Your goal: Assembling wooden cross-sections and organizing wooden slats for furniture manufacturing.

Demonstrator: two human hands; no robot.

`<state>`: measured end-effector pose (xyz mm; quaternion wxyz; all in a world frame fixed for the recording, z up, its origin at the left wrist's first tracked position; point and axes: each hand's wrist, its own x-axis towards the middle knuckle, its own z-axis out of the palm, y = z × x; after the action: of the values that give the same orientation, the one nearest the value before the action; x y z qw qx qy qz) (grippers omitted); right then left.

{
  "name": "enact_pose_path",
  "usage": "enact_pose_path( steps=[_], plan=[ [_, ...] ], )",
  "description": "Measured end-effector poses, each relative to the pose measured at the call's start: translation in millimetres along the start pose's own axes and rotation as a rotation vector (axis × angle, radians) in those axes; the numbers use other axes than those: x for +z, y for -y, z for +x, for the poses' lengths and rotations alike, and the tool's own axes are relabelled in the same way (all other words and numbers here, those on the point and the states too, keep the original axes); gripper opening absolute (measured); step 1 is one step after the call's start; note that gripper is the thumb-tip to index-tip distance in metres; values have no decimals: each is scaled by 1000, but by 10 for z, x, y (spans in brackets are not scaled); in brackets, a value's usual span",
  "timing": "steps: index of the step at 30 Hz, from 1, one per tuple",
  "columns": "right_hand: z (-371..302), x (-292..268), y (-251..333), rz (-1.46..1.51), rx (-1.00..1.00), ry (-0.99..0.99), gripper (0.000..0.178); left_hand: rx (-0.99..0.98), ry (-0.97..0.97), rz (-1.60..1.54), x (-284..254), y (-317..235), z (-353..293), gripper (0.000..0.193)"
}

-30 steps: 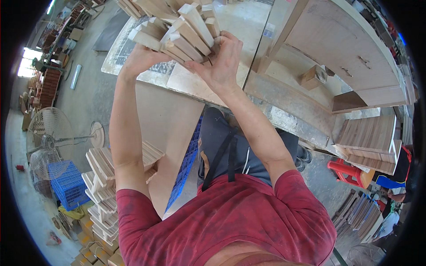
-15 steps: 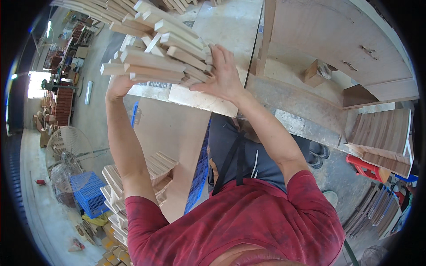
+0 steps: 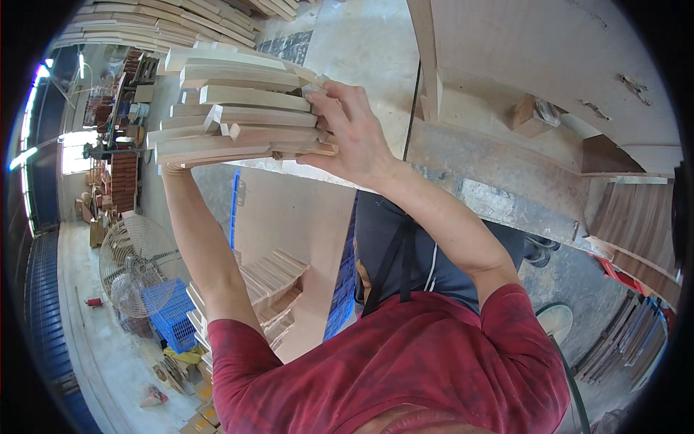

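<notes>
Between my hands is a loose stack of pale wooden strips (image 3: 246, 98), lying crosswise with uneven ends. My right hand (image 3: 352, 134) is closed around their right ends, fingers over the upper strips and thumb under the lower ones. Beneath the left end of the stack, my left hand (image 3: 176, 171) supports the strips; only its wrist side shows and the fingers are hidden. The stack is above the left part of a pale worktop (image 3: 361, 43).
More wooden strips (image 3: 159, 25) are piled at the far left. Another stack of strips (image 3: 271, 278) stands by my left arm, near a blue crate (image 3: 170, 311) and a floor fan (image 3: 134, 260). On the right are a wooden cabinet panel (image 3: 528, 58) and a small cardboard box (image 3: 533, 116).
The strips have turned more level and their ends have shifted closer together. My right hand has moved slightly down along their ends. The whole view has shifted a little.
</notes>
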<state>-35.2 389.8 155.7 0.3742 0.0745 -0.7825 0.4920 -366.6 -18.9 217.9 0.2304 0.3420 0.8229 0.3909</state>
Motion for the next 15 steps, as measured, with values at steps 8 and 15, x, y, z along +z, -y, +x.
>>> enact_pose_path(
  steps=[8,15],
  plan=[
    [-56,282,0,-33,-53,-146,78,-22,-16,-17,-100,-83,-120,74],
    [-45,180,-24,-100,-113,-97,70,-24,-16,-44,85,-169,-95,75]
  ],
)
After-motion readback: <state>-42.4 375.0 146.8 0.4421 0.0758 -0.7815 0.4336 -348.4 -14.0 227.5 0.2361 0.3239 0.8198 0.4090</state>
